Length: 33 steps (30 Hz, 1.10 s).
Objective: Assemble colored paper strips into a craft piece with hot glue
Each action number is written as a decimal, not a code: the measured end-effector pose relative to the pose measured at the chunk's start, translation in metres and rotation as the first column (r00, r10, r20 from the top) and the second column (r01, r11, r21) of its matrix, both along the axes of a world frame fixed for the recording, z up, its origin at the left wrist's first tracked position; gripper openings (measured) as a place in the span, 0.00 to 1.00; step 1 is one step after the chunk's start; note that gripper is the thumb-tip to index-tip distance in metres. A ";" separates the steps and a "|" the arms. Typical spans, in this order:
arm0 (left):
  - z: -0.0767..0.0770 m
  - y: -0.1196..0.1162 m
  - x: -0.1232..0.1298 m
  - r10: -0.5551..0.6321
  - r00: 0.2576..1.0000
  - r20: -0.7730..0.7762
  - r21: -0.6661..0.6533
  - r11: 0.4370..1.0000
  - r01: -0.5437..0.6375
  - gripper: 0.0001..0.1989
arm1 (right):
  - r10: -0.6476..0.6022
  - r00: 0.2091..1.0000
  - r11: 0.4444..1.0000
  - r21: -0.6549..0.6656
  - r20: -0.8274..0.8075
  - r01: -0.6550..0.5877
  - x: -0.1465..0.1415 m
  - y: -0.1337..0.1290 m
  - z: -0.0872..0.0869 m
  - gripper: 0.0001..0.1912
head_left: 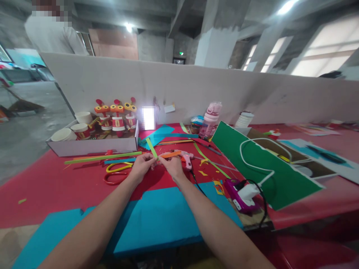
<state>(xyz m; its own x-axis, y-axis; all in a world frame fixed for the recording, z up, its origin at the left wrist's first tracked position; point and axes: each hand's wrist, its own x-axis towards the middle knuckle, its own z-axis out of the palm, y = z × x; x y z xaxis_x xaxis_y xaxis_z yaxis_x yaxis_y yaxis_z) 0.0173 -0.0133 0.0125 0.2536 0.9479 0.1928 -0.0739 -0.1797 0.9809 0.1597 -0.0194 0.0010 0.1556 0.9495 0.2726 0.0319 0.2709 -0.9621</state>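
My left hand (143,165) pinches the lower end of a light green paper strip (152,147), which sticks up and tilts left. My right hand (171,166) is closed on an orange paper strip (171,154) that points right. Both strips meet at my fingertips, where the fingers hide whether they are joined. A pink glue gun (187,160) lies just beyond my right hand. Beside my left hand are yellow-and-red-handled scissors (116,178), with long green strips (103,157) and a blue strip (119,161) lying behind them.
A white tray (95,148) at the left holds paper cups and several cup figures. A pink bottle (211,118) stands near the white partition (179,89). At the right are a purple power strip (242,198) and a green board (260,168). Blue sheets (168,216) cover the front edge.
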 end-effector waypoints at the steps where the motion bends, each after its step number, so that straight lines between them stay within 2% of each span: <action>1: 0.000 0.000 0.000 0.009 1.000 0.001 -0.008 1.000 -0.009 0.13 | -0.010 1.000 1.000 0.008 0.030 0.010 0.000 0.000 0.001 0.07; 3: 0.000 0.001 0.000 0.028 0.999 0.021 -0.035 0.999 -0.027 0.13 | 0.042 0.999 0.999 -0.025 -0.026 -0.042 0.001 0.000 0.003 0.05; 6: 0.001 0.000 0.000 0.036 0.996 0.088 -0.091 0.995 -0.028 0.13 | 0.184 0.938 0.967 -0.115 -0.294 -0.226 0.001 -0.001 0.005 0.06; 8: 0.002 0.000 -0.001 0.028 0.993 0.114 -0.112 0.994 -0.016 0.13 | 0.206 0.883 0.946 -0.145 -0.423 -0.290 0.002 0.000 0.005 0.09; 10: 0.003 0.000 -0.001 0.014 0.993 0.115 -0.100 0.995 -0.002 0.12 | 0.200 0.861 0.940 -0.157 -0.467 -0.304 0.002 0.000 0.003 0.10; 19: 0.002 0.000 0.001 -0.015 0.999 0.045 -0.019 1.000 0.016 0.13 | 0.253 0.835 0.917 -0.153 -0.488 -0.367 0.002 -0.003 0.001 0.18; 27: 0.005 -0.002 0.002 0.017 0.999 0.043 -0.027 1.000 -0.016 0.14 | 0.272 0.844 0.916 -0.146 -0.461 -0.375 0.003 -0.003 0.002 0.17; 33: -0.002 0.003 0.000 0.058 0.997 0.045 -0.046 0.997 -0.056 0.13 | 0.248 0.864 0.919 -0.174 -0.438 -0.353 0.001 -0.005 0.001 0.17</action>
